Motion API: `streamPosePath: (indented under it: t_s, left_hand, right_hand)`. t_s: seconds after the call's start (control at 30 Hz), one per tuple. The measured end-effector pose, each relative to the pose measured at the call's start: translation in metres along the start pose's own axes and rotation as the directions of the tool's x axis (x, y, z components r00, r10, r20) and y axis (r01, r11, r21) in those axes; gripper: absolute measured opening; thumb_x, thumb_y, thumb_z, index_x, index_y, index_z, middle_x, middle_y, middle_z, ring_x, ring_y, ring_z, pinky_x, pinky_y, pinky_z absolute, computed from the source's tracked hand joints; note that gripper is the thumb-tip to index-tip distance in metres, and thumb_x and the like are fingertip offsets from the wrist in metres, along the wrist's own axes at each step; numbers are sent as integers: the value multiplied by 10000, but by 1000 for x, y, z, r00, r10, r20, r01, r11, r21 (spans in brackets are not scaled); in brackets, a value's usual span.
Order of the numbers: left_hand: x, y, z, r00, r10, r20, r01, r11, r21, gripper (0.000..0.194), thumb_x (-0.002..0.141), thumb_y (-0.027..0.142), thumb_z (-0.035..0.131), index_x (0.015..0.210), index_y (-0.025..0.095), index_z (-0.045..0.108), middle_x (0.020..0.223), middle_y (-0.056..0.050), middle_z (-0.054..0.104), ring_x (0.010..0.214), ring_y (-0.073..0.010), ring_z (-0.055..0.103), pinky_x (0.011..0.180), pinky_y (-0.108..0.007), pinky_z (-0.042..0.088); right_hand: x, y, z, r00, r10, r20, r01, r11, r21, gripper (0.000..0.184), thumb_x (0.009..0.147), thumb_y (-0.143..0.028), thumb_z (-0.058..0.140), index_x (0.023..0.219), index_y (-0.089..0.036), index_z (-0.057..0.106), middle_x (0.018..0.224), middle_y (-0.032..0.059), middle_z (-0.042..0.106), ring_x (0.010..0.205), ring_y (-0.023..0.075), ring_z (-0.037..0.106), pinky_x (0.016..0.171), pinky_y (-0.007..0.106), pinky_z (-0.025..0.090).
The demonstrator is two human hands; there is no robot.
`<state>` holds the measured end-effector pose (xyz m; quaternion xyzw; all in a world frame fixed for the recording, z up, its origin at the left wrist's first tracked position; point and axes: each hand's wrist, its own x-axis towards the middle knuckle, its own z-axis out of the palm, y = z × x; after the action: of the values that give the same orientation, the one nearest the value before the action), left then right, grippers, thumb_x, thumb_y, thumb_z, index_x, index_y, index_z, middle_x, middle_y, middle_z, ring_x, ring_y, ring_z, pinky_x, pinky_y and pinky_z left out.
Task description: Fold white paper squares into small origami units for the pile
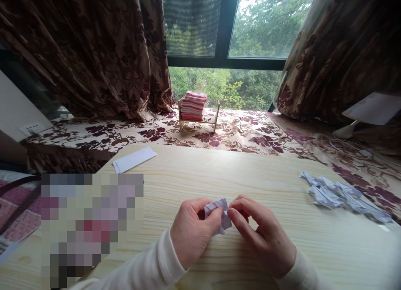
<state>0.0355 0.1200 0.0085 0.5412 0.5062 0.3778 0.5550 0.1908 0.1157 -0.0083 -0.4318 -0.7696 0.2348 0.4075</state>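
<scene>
A small folded piece of white paper (216,205) is pinched in my left hand (194,228), with the thumb pressed on top of it. My right hand (266,231) is closed, thumb and index fingertips brought together at the paper's right edge; they seem to grip that edge. Both hands are above the light wooden table (250,169) near its front. Several folded white paper pieces (328,194) lie in rows at the table's right side. A stack of flat white paper strips (134,158) rests at the far left corner.
Beyond the table, a small wooden rack (216,117) holding folded pink-striped cloths (193,106) stands on a flower-patterned cover (150,133). A white lamp (372,108) with its cord is at the right. A blurred-out patch (94,227) hides the table's left part.
</scene>
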Motion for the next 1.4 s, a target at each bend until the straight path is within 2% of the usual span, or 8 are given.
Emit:
streamPosePath:
  t_s: [0.27, 0.4, 0.6, 0.77, 0.93, 1.07, 1.2, 1.4]
  left_hand:
    - [2, -3, 1, 996, -62, 68, 65, 997, -41, 209, 693, 326, 576, 615, 133, 557, 538, 27, 424, 513, -95, 378, 474, -213, 313]
    - [2, -4, 2, 997, -55, 47, 56, 998, -20, 221, 692, 325, 582, 586, 137, 537, 530, 31, 411, 507, -88, 362, 463, -211, 291]
    - [-1, -1, 2, 996, -46, 72, 49, 998, -34, 231, 699, 331, 562, 587, 130, 539, 531, 20, 421, 507, -88, 359, 462, -221, 281]
    - [-1, 2, 1, 995, -25, 101, 35, 995, -93, 249, 680, 341, 578, 586, 111, 569, 530, 13, 427, 520, -94, 364, 479, -229, 281]
    - [1, -2, 1, 996, -38, 81, 50, 988, -149, 266, 676, 347, 612, 645, 85, 645, 549, -3, 498, 546, -108, 413, 519, -236, 329]
    - [1, -3, 0, 992, -48, 116, 66, 985, -162, 256, 698, 346, 619, 677, 96, 676, 590, -18, 561, 591, -127, 466, 576, -244, 372]
    - [1, 1, -2, 989, -14, 146, 29, 994, -102, 277, 752, 339, 551, 673, 102, 670, 593, -17, 546, 604, -126, 455, 582, -240, 369]
    - [-1, 0, 1, 989, -26, 148, 39, 996, -82, 253, 738, 339, 575, 658, 102, 612, 580, 3, 467, 565, -106, 390, 519, -227, 317]
  right_hand:
    - [0, 1, 0, 1000, -23, -5, 23, 1000, 1, 208, 878, -191, 441, 689, -181, 526, 615, 0, 496, 551, 118, 474, 509, 244, 401]
    - [-1, 2, 0, 1000, -13, 11, 13, 1000, 4, 197, 882, -200, 442, 707, -178, 529, 619, -2, 492, 553, 117, 470, 509, 244, 398]
    - [-3, 3, 4, 999, -19, 50, 19, 1000, -4, 208, 910, -205, 403, 729, -178, 502, 655, 10, 495, 589, 129, 476, 539, 258, 405]
    - [-2, 1, 3, 999, -22, 34, 20, 998, 51, 188, 918, -219, 408, 763, -187, 509, 675, 8, 504, 618, 131, 498, 561, 246, 430]
    - [1, 2, -3, 998, 51, 42, -55, 994, 96, 266, 926, -264, 402, 681, -197, 483, 626, -14, 482, 577, 117, 479, 540, 230, 417]
    - [0, 5, -3, 999, 48, 26, -50, 996, 75, 247, 916, -280, 415, 698, -192, 490, 625, -11, 480, 574, 118, 467, 535, 237, 410]
    - [1, 6, -3, 997, 79, 14, -80, 995, 60, 270, 918, -290, 408, 682, -188, 493, 603, -13, 476, 556, 119, 461, 525, 244, 402]
    - [1, 4, -1, 996, 78, 29, -81, 993, 86, 281, 910, -302, 414, 668, -186, 497, 597, -11, 481, 551, 122, 468, 521, 242, 411]
